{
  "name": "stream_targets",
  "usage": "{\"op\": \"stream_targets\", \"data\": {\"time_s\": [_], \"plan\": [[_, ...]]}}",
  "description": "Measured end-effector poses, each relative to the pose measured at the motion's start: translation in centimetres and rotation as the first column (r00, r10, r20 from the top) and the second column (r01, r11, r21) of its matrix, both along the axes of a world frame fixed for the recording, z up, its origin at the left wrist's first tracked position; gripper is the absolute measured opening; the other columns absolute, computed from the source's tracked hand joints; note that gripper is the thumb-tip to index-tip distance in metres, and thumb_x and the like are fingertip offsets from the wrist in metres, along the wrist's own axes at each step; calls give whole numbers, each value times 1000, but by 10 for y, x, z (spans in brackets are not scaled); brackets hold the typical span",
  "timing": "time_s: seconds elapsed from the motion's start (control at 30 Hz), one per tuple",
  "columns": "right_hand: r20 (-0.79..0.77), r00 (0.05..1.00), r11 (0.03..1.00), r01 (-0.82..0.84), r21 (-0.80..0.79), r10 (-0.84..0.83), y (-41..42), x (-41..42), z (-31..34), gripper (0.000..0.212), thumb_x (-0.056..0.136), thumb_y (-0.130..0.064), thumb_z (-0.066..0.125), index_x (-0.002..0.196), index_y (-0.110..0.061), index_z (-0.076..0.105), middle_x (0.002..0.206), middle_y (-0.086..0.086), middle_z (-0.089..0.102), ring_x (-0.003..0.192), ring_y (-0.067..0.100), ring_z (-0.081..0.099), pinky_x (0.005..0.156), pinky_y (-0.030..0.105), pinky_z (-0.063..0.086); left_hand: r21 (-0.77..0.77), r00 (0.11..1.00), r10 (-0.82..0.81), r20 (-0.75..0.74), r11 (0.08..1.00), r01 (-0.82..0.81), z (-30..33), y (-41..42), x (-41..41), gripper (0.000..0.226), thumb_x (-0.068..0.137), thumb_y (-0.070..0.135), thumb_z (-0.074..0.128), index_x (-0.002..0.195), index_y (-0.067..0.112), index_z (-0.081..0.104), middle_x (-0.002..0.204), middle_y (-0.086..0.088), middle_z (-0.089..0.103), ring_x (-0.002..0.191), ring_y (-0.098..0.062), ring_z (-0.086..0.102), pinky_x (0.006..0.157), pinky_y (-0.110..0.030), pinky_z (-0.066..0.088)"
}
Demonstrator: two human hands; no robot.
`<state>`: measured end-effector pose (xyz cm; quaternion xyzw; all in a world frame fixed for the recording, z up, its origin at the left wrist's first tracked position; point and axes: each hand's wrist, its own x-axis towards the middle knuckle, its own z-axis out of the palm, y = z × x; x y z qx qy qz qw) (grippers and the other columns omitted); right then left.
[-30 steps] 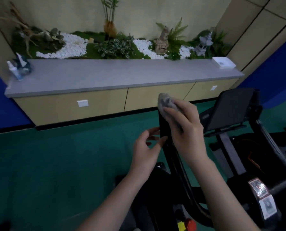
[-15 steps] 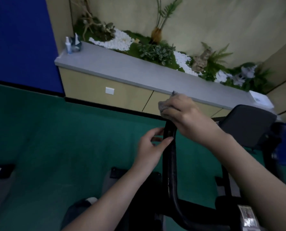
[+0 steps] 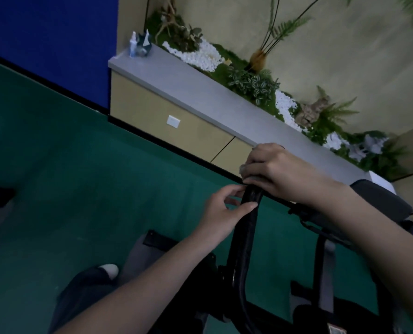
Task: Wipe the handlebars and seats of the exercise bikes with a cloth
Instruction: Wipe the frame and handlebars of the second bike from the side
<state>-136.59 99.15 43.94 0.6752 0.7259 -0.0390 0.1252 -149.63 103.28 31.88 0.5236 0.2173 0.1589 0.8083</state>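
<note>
A black handlebar (image 3: 245, 232) of the exercise bike rises from the lower middle of the head view to its tip near the centre. My right hand (image 3: 280, 172) is closed over that tip, with a grey cloth (image 3: 245, 169) pressed under its fingers; only a small edge of the cloth shows. My left hand (image 3: 221, 210) pinches the bar just below the tip between thumb and fingers. A second bike's dark pad (image 3: 379, 201) shows behind my right forearm.
A beige cabinet with a grey top (image 3: 200, 92) runs along the wall, with plants and white pebbles behind it and a spray bottle (image 3: 133, 47) at its left end. Green floor (image 3: 80, 177) lies left of the bike. My leg and shoe (image 3: 109, 271) are at the bottom.
The view has swung left and tilted. My right hand with the cloth has slid up the bar and now covers its tip. My left hand has kept its hold just below.
</note>
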Motion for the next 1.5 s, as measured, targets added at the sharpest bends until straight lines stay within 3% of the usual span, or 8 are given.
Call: {"op": "stream_targets", "data": {"time_s": [0.53,0.67,0.8,0.87,1.0,1.17,1.4,1.5], "plan": [[1,999,995,33,99,-34,0,-3,-11,17,91,-21,64,86,-7,73,80,8,62,81,29,59,76,41,46,-17,1000,-10,15,1000,11,2,4,2,26,79,4,74,98,18,63,89,8,62,72,0,55,64,-8,42],[-118,969,857,246,453,-216,-4,-3,-3,11,90,-13,67,89,-4,73,85,10,65,83,28,58,79,38,45,-22,1000,-29,6,999,29,3,6,2,28,78,4,75,98,21,63,91,9,63,75,-1,56,67,-11,44],[-458,760,299,619,727,-460,-6,-18,-2,11,91,-13,63,92,-9,72,89,-1,65,88,7,55,79,7,38,36,998,-58,-40,998,60,2,9,1,28,78,11,76,99,25,64,98,8,66,89,-8,60,79,-23,49],[-642,591,74,761,645,-488,0,-22,-7,12,93,-17,60,92,-18,71,88,-8,65,86,1,56,76,3,38,62,997,-58,-59,996,62,2,9,0,28,77,14,77,96,30,64,98,10,66,92,-6,61,82,-22,49],[-913,161,-232,937,260,-374,7,-16,-24,17,96,-26,54,93,-19,69,88,0,69,81,11,63,69,23,50,87,993,-99,-71,991,105,3,11,0,29,78,20,77,102,29,64,100,12,66,89,2,60,79,-14,48],[-976,-204,-230,949,-217,78,4,-12,-34,22,96,-19,53,79,-15,67,80,3,68,79,17,66,65,26,51,96,993,-80,-83,992,88,0,8,2,32,79,13,75,106,24,62,105,6,65,97,-14,60,87,-28,46],[-948,-281,-193,932,-306,148,-5,-23,-56,20,96,-18,50,97,-3,64,71,2,65,64,16,61,49,21,45,99,991,-115,-65,988,121,-9,10,3,31,79,14,75,103,28,61,105,4,65,97,-20,61,87,-35,49],[-932,-346,-222,906,-362,106,-11,-34,-70,27,95,-23,50,107,-4,65,95,10,70,86,25,69,64,31,54,110,989,-128,-71,985,135,-12,11,3,32,78,17,76,103,31,60,105,7,65,96,-15,62,83,-28,50]]}}
